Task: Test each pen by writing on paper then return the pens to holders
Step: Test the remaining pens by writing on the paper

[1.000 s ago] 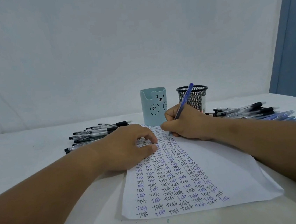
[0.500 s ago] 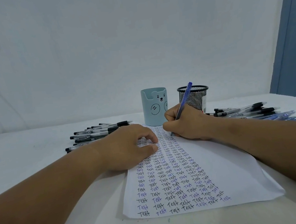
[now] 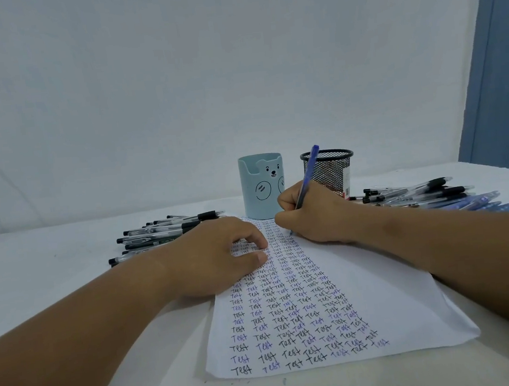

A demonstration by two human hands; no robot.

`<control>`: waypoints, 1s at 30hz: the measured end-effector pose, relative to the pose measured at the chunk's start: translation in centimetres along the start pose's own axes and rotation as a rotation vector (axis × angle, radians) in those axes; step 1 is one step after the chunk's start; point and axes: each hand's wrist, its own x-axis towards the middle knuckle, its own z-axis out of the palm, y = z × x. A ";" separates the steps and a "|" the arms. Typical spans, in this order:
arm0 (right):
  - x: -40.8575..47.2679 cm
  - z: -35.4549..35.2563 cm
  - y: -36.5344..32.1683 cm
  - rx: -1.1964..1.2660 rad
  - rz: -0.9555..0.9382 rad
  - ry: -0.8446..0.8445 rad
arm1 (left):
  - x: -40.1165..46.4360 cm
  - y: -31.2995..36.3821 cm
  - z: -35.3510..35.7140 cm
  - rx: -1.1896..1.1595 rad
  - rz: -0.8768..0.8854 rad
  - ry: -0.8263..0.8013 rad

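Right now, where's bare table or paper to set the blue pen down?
Free: the sheet's unwritten right strip beside the right forearm, and bare table left of the left pen pile. Crowded: right pen pile, both holders, bear holder and mesh holder, and the sheet's far end under the left hand and right hand gripping the blue pen.

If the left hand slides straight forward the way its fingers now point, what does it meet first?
Probably the right hand, which grips the blue pen just beyond the left hand fingertips on the paper. Depth is unclear, so it might pass just in front.
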 end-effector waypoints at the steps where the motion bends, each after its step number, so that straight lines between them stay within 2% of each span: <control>1: 0.0 0.1 0.0 -0.010 0.004 0.005 | 0.0 0.0 0.0 -0.006 -0.001 -0.001; 4: -0.2 0.1 0.2 0.009 0.008 0.061 | -0.1 -0.1 0.1 -0.017 -0.002 -0.007; 8: -0.5 -0.2 -0.3 0.299 0.100 0.197 | -0.1 -0.3 0.1 -0.030 -0.005 0.002; 10: -0.4 -0.7 -0.8 0.366 0.077 0.240 | -0.1 -0.4 0.1 -0.039 0.005 0.004; 20: -0.8 -1.5 -1.0 0.236 0.005 0.308 | -0.1 -0.5 0.0 -0.059 0.012 -0.003; 30: -1.6 -1.9 -1.7 0.454 -0.037 0.286 | -0.1 -0.8 0.1 -0.064 0.032 0.011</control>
